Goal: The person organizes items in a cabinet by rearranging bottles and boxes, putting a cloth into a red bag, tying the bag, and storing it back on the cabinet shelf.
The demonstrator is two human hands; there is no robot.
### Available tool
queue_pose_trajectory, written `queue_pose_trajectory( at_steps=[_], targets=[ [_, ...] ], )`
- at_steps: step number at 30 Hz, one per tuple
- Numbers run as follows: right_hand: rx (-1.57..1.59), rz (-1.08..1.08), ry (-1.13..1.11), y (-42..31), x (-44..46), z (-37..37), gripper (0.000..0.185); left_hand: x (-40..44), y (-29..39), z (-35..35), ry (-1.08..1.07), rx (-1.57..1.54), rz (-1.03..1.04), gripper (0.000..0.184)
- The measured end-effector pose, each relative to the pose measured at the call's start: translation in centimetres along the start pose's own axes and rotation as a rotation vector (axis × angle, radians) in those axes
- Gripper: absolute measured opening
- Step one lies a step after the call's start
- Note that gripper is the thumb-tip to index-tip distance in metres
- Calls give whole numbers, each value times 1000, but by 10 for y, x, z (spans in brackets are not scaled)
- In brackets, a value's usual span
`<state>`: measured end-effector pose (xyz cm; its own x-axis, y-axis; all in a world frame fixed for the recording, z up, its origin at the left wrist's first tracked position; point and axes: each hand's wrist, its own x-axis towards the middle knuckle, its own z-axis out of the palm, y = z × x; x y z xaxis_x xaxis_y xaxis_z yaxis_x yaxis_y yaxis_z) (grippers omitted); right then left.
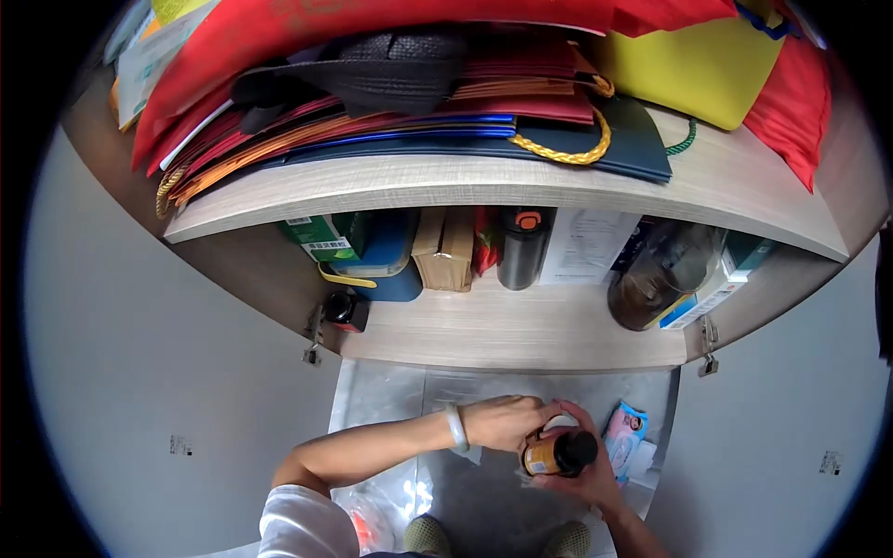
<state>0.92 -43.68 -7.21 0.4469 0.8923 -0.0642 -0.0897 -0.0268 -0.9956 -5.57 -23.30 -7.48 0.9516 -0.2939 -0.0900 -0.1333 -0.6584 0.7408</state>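
Observation:
A small dark bottle with a black cap and an orange-yellow label (pixel 542 457) is held low in front of the open cupboard. My right hand (pixel 595 476) is wrapped round it from the right, with the cap pointing right. My left hand (pixel 507 421) reaches in from the left, its fingers closed at the bottle's upper left side beside a pale round surface. Whether those fingers grip the bottle itself is hard to make out. A light bangle (pixel 456 427) circles my left wrist.
The lower shelf (pixel 521 325) holds a small dark jar (pixel 345 312), a blue container (pixel 395 284), a grey flask (pixel 522 249) and a clear jug (pixel 651 284). Bags and folders fill the upper shelf (pixel 502 181). Open doors flank both sides; a wipes pack (pixel 624 432) lies below.

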Motion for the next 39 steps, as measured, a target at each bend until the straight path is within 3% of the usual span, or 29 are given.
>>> queue_pose_trajectory(
  at_steps=[2, 4, 5, 7, 8, 9, 11, 14, 18, 21, 23, 25, 27, 28, 29, 32, 36, 39],
  targets=[
    [49, 5, 32, -7, 0, 2, 89, 3, -4, -11, -47, -21, 37, 48],
    [34, 85, 180, 3, -4, 2, 82, 7, -20, -27, -96, -198, 236, 34],
    [45, 61, 273, 5, -3, 7, 64, 8, -19, -35, -131, -355, 35, 29],
    [-29, 139, 319, 30, 2, 4, 56, 16, -30, -58, 6, -116, 272, 27],
    [-108, 221, 362, 43, 6, 2, 49, 22, -41, -78, 225, 170, 279, 21],
    [-104, 222, 467, 45, 20, 4, 39, 25, -58, -106, 426, 408, 153, 22],
    [-123, 175, 417, 83, 27, -6, 41, 16, -106, -168, 716, 833, -174, 24],
    [-260, 115, 347, 117, 20, -12, 49, -25, -192, -238, 761, 1107, -513, 27],
    [-237, 115, 301, 144, 7, -7, 57, -55, -243, -267, 760, 1158, -535, 32],
    [-215, 106, 287, 137, 4, -1, 55, -66, -251, -265, 847, 1234, -371, 36],
    [-181, 89, 282, 132, 1, 1, 53, -73, -244, -258, 946, 1323, -126, 38],
    [-186, 83, 276, 129, -4, 1, 52, -82, -227, -241, 1024, 1342, -38, 41],
    [-189, 71, 276, 125, -5, 2, 52, -88, -175, -204, 953, 1077, -583, 59],
    [-216, 87, 274, 120, -8, 2, 51, -86, -129, -192, 972, 899, -647, 72],
    [-245, 105, 265, 117, -12, 3, 50, -89, -121, -173, 1247, 927, -429, 83],
    [-264, 123, 246, 106, -16, 4, 49, -90, -58, -134, 1427, 734, -71, 85],
    [-240, 189, 222, 98, -20, 11, 48, -96, -23, -83, 1542, 504, 156, 91],
    [-137, 229, 181, 93, -23, 17, 48, -102, 1, -61, 1523, 466, 166, 94]
  ],
)
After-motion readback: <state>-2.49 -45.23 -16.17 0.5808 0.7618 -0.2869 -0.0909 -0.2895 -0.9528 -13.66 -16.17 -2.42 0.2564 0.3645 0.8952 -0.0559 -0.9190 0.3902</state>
